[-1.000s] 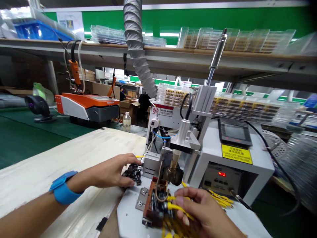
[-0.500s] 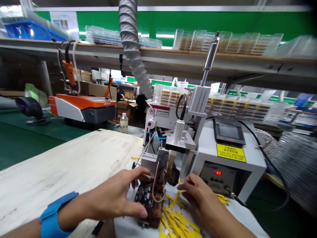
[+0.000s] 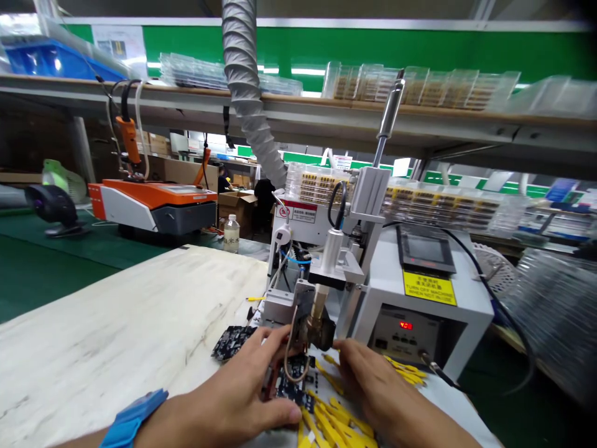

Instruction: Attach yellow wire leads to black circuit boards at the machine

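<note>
My left hand (image 3: 249, 389), with a blue wristband (image 3: 135, 418), spans a black circuit board (image 3: 295, 379) under the machine's head. Its thumb lies along the near edge and its fingers reach the far side; part of the board and the reddish-brown fixture (image 3: 271, 381) is hidden by the hand. Another black circuit board (image 3: 233, 342) lies just left of my knuckles. My right hand (image 3: 373, 382) has its fingers curled together beside the soldering head (image 3: 321, 330). What its fingertips hold, if anything, is hidden. Yellow flat strips (image 3: 333, 420) lie between my hands.
The upright machine (image 3: 336, 261) stands directly ahead, with a thin looped cable over the board. Right of it is a grey control box (image 3: 429, 330) with a red display and trailing black cable. A light board (image 3: 140, 305) covers the table at left. A bottle (image 3: 232, 233) stands behind.
My left hand has come in to the right over the board. The second board now shows to its left. My right hand has moved slightly left and up. The red display reads differently.
</note>
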`<state>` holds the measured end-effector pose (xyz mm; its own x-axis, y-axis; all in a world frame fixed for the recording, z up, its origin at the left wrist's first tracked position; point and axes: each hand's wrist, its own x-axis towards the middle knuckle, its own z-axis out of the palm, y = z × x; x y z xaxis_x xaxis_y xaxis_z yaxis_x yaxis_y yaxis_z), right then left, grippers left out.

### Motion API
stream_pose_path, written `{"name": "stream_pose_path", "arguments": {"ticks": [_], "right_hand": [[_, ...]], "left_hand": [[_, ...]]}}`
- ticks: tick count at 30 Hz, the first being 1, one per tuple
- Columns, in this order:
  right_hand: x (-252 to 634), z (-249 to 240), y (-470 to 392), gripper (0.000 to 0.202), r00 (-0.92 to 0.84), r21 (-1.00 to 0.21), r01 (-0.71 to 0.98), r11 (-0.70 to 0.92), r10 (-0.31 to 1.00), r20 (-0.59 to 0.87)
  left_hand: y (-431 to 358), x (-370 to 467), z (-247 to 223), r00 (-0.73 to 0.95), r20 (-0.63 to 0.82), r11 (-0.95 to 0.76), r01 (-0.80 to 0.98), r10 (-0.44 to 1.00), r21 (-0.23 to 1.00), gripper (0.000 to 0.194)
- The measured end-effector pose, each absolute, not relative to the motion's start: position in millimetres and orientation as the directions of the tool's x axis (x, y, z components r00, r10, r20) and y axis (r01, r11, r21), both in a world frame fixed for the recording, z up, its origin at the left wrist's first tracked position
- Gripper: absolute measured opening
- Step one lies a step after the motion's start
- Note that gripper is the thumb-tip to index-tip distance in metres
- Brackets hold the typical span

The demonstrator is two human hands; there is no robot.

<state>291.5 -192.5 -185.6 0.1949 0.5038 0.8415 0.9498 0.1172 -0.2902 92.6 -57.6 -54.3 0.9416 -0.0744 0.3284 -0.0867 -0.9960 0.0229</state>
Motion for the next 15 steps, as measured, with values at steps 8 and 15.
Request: {"name": "stream_pose_path", "arguments": {"ticks": [8,15], "right_hand": [[263.6,-163.0,-197.1,0.033,0.508,-0.762,0.303,0.572,0.580,0.637],[250.2,-166.4,-184.0,0.029,0.539,-0.768,0.363,0.528,0.553,0.635]], "left_hand": [[-60.4,87.1,-52.2,0.931,0.317,-0.957,-0.093,-0.182,-0.275,0.045],[-67.6,79.6,-48.9,0.945,0.264,-0.925,-0.087,-0.194,-0.370,0.045]]}}
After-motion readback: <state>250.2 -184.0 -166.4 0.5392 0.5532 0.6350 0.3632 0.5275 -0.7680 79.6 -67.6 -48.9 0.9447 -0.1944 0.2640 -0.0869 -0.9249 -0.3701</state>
